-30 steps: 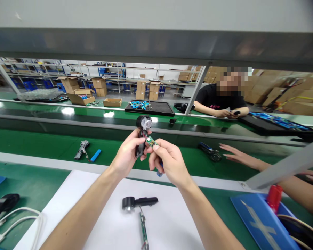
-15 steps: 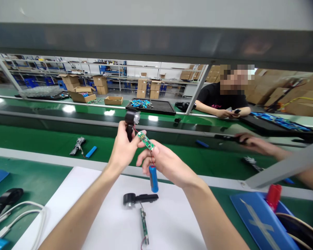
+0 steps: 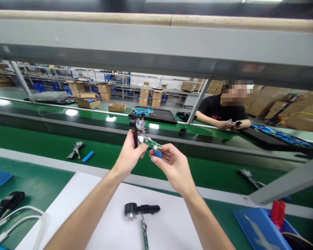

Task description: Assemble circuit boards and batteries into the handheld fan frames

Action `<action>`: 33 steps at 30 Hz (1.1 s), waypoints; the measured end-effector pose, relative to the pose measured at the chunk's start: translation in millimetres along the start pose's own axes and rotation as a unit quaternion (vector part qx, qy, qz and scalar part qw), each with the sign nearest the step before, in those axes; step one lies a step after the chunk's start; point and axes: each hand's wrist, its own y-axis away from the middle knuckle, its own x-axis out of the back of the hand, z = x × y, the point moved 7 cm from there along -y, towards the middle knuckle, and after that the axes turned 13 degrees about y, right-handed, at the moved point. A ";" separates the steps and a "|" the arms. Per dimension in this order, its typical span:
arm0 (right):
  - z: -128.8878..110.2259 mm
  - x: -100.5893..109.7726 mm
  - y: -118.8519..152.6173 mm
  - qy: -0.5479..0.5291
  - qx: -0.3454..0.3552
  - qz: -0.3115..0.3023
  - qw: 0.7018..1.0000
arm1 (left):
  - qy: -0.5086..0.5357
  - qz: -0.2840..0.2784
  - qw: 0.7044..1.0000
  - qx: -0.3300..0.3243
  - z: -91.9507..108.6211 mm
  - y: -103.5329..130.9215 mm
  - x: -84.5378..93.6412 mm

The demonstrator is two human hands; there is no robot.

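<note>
My left hand [image 3: 130,152] is closed around the black handle of what looks like a small handheld fan [image 3: 135,123]. Its round head points up, with clear crinkled material at one side. A green circuit board [image 3: 152,143] runs from beside the handle towards my right hand [image 3: 175,166], and my left thumb lies near its left end. Between my right thumb and fingers is a blue battery [image 3: 158,152], just under the board's right end. Below my hands, a second black fan [image 3: 146,209] lies on the white sheet [image 3: 106,215], its circuit board [image 3: 145,234] hanging out.
On the green line lie an opened unit [image 3: 75,151] and a blue battery [image 3: 88,156]. A blue bin [image 3: 253,225] holding a red cylinder [image 3: 278,213] is at the right; white cables [image 3: 28,211] are left. Across, a co-worker [image 3: 223,111] sits beside a tray of blue batteries [image 3: 281,133].
The battery dangled from its wires below the board; now my right hand grips it up against the board's end. Another person's arm at the right has left the view. The view has tilted upward.
</note>
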 end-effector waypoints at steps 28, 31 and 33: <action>-32.2 -17.5 16.9 0.510 0.309 0.232 0.768 | 0.096 -0.119 0.984 0.088 -31.2 27.6 -34.3; -96.0 39.9 25.3 0.484 0.407 0.364 0.684 | -0.011 -0.134 0.990 0.050 -24.6 28.5 -28.8; -159.8 100.7 32.4 0.454 0.392 0.520 0.608 | -0.089 -0.122 0.984 0.090 -25.5 24.2 -17.4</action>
